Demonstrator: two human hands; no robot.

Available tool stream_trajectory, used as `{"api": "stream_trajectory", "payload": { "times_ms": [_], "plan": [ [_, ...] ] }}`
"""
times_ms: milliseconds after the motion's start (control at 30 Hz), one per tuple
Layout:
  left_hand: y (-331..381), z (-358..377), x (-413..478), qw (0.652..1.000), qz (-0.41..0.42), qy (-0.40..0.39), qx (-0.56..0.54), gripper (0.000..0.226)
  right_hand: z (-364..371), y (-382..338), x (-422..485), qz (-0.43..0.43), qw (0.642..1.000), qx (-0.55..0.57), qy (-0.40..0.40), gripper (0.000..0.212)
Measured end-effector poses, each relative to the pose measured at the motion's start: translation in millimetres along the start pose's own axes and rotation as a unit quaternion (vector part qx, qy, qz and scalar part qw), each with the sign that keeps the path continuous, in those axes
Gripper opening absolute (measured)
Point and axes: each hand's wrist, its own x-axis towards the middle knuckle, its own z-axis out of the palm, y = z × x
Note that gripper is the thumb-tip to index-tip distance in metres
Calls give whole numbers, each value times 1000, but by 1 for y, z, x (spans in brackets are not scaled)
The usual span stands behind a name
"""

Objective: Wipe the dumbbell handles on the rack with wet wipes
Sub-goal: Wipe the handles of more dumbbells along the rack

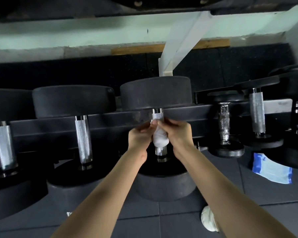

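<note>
- Wipe [160,137], white and bunched, wrapped round the middle of the knurled dumbbell handle [157,116], between the 2 hands; bare metal shows beyond the fingertips and again below the wipe
- Left hand [139,136] on the wipe's left side, fingers curled, pinching its upper edge; right hand [177,133] on its right side, thumb and forefinger pinching the same edge; the 2 sets of fingertips almost meet over the handle
- Far head [155,91], black, just beyond the fingertips; near head [165,186] under the wrists; dark rack rail [110,122] crosses behind the fingertips
- Left of the left hand, a neighbouring handle [83,138]; further left, an outer handle [4,145]
- Right of the right hand, a slimmer handle [223,124]
- Well right of the right forearm, a blue-and-white pack [271,169] on the dark floor [162,219]; a crumpled white wad [208,220] lies partly behind that forearm
</note>
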Motion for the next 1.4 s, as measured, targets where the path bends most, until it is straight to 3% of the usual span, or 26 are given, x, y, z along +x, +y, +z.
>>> {"api": "stream_trajectory", "payload": {
  "times_ms": [100, 200, 333, 500, 667, 733, 767, 833, 933, 1000, 1100, 1200, 1267, 1400],
  "plan": [
    [8, 5, 9, 1000, -4, 17, -8, 26, 5, -10, 12, -14, 1000, 3, -3, 2],
    [5, 6, 5, 1000, 11, 13, 5, 26, 2, -3, 13, -15, 1000, 9, -7, 18],
    [-16, -9, -5, 996, 36, -22, 78, 35, -13, 20, 1, 0, 998, -24, -60, 12],
    [-12, -15, 1, 992, 54, -53, 99, 32, -20, 7, 3, -25, 992, -70, -103, 23],
    [-13, -34, 8, 950, 80, -172, 247, 28, -41, 12, 0, -67, 930, -299, -202, 22],
    [-8, -37, 9, 919, 77, -201, 331, 13, -42, 11, 4, -79, 891, -392, -217, 12],
    [-8, -37, 7, 901, 78, -202, 377, 9, -42, 15, 6, -83, 864, -443, -224, 28],
    [-15, -38, 6, 867, 85, -197, 450, 35, -43, 20, 4, -81, 837, -491, -227, 47],
    [-23, -38, 8, 873, 86, -201, 436, 32, -42, 23, 5, -56, 860, -458, -218, 38],
    [-23, -38, 6, 898, 84, -194, 385, 16, -41, 21, 7, -23, 890, -398, -223, 10],
    [-23, -38, 6, 913, 75, -176, 359, 22, -43, 22, 9, -7, 900, -370, -232, 16],
    [-15, -38, 13, 837, 102, -162, 512, 32, -45, 26, 9, -68, 847, -470, -239, 35],
    [-12, -37, 14, 814, 114, -158, 546, 43, -42, 24, 7, -101, 821, -520, -212, 49],
    [-24, -37, 9, 889, 64, -183, 415, 25, -40, 24, 7, -50, 865, -445, -225, 28]
  ]
}}
